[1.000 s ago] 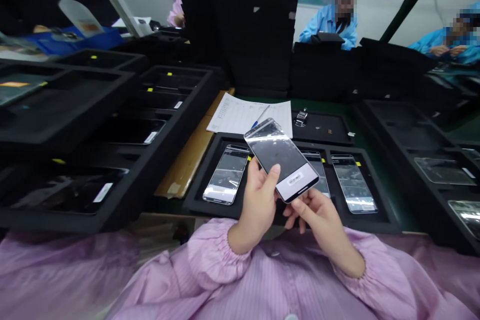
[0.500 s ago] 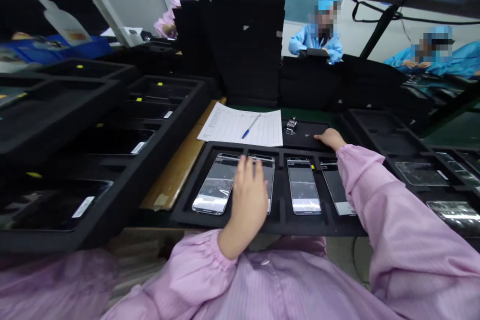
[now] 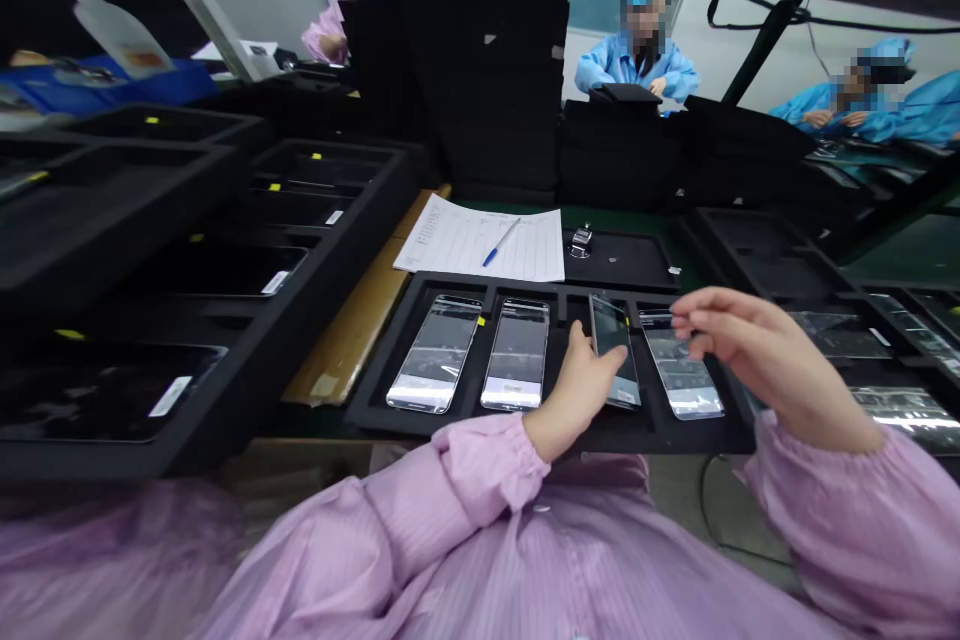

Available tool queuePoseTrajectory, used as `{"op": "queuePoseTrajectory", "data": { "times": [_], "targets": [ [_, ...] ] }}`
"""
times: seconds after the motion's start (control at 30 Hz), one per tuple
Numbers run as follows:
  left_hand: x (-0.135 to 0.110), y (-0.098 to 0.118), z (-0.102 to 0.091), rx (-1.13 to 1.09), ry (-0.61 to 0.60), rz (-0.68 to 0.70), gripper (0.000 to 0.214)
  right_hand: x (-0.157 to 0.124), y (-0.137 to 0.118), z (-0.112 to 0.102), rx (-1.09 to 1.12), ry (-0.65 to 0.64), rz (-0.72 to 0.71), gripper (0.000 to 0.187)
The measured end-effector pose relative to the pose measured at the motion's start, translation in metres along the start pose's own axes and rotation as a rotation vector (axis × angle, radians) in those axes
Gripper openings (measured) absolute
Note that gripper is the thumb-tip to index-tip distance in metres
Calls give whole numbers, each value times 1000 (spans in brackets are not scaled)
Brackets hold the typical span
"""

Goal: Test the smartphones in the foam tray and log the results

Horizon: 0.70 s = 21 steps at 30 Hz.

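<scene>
My left hand (image 3: 579,378) grips the third phone (image 3: 616,350) from its left side, with the thumb across the screen. That phone is tilted in its slot of the black foam tray (image 3: 420,430). My right hand (image 3: 757,345) hovers by the upper end of the fourth phone (image 3: 686,375), fingertips drawn together; whether something small sits between them I cannot make out. To the left, two more phones, the first (image 3: 435,355) and the second (image 3: 517,355), lie face up with lit screens in their own slots.
Behind the tray lie a printed sheet (image 3: 450,240), a blue pen (image 3: 501,245) and a metal clicker-like device (image 3: 581,238) on a black board (image 3: 630,265). Foam trays (image 3: 375,220) flank both sides. Tall black stacks (image 3: 487,80) stand behind; co-workers sit beyond.
My left hand has moved right from the second phone to the third, which is now tilted. My right hand has come back from the black board to above the fourth phone.
</scene>
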State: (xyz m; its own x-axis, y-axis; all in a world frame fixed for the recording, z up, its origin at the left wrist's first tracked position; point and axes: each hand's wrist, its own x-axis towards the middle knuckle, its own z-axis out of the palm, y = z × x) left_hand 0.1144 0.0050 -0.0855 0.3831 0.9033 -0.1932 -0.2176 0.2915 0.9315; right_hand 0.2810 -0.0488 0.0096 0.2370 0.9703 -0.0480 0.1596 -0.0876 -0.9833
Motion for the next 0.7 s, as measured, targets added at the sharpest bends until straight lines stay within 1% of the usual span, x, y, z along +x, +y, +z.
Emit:
{"op": "queuePoseTrajectory", "data": {
  "times": [0.07,0.1,0.2,0.3,0.4,0.5,0.63,0.7],
  "targets": [
    [9,4,1,2,-32,-77,29,-34,6,13,103,32,2,31],
    [11,8,1,-3,-46,-111,22,-46,12,20,159,59,8,34],
    [8,27,-5,-86,-61,-139,14,-66,35,41,331,140,72,38],
    [-4,49,-7,-195,-29,-99,15,-71,51,57,471,163,161,31],
    [-17,63,-4,-333,12,-67,19,-72,52,68,564,79,192,32],
    [-28,66,2,-444,38,-72,21,-72,47,74,599,-12,166,32],
    [-37,66,6,-443,40,-73,23,-74,42,80,625,-34,95,33],
    [-39,67,6,-427,33,-59,24,-74,42,82,636,-51,87,34]
  ]
}}
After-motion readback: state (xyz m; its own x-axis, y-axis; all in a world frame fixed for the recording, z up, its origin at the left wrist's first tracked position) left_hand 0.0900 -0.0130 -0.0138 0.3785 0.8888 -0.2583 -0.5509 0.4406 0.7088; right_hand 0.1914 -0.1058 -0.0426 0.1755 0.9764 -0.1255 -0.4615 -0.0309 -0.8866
